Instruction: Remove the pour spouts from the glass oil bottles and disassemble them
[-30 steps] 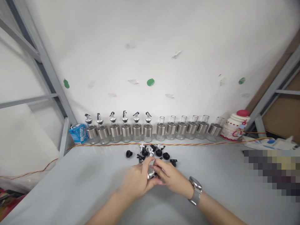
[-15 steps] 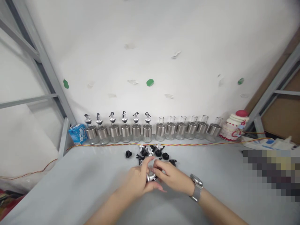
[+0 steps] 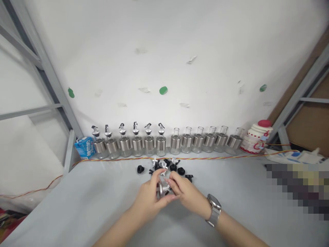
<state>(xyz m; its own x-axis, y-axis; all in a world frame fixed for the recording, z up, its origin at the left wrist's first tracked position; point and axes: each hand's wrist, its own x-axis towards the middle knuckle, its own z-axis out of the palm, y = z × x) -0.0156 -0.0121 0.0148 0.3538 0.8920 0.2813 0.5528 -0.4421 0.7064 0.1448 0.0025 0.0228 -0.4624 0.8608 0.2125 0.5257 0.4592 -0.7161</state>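
Note:
My left hand (image 3: 150, 193) is wrapped round a silver pourer spout (image 3: 164, 189), its thumb and index finger curved about the round base. From the right, my right hand (image 3: 181, 187) closes its fingers at the spout's narrow end; a small dark part shows below them. Just beyond the hands lies a pile of loose black stoppers (image 3: 173, 167) and white plastic pieces (image 3: 163, 165). One black stopper (image 3: 140, 169) sits apart on the left. Part of the spout is hidden by the fingers.
Along the wall stand several glass bottles with steel sleeves: those on the left (image 3: 124, 142) carry pourers, those on the right (image 3: 199, 140) have bare necks. A blue carton (image 3: 85, 147) and a white-and-red jar (image 3: 257, 136) flank the row. A twisted wire (image 3: 218, 157) crosses the table.
The spout has turned in my left hand, so its round base now faces left and its narrow end points right. My right fingers have shifted slightly along it.

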